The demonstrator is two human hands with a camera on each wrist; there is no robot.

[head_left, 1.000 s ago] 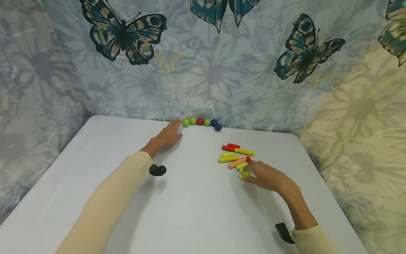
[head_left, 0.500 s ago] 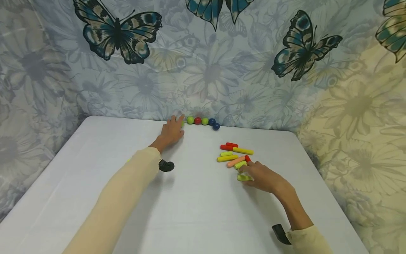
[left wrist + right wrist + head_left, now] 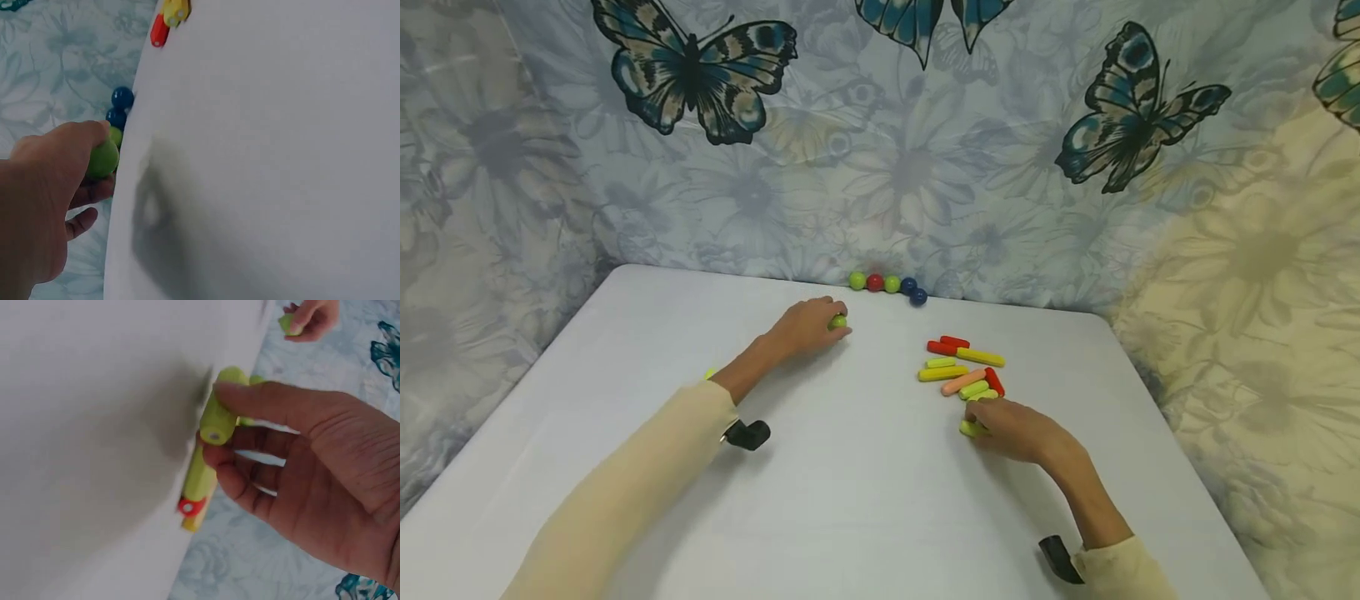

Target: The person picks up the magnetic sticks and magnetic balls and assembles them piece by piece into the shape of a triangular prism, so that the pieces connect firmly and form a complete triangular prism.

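At eleven o'clock our left hand (image 3: 805,327) gripped a glossy lime-green ball (image 3: 103,160); at three our right hand (image 3: 1017,430) pinched a yellow-green cylindrical stick (image 3: 219,417). Not yet in hand were five red, green and blue balls (image 3: 892,284) at twelve and mixed-colour sticks (image 3: 943,374) at two.

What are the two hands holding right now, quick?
Left hand: closed, holding a green ball.
Right hand: closed, pinching a yellow-green stick.

The left grip (image 3: 807,326) holds a green ball (image 3: 838,322), the right grip (image 3: 1017,428) a yellow-green stick (image 3: 968,428).
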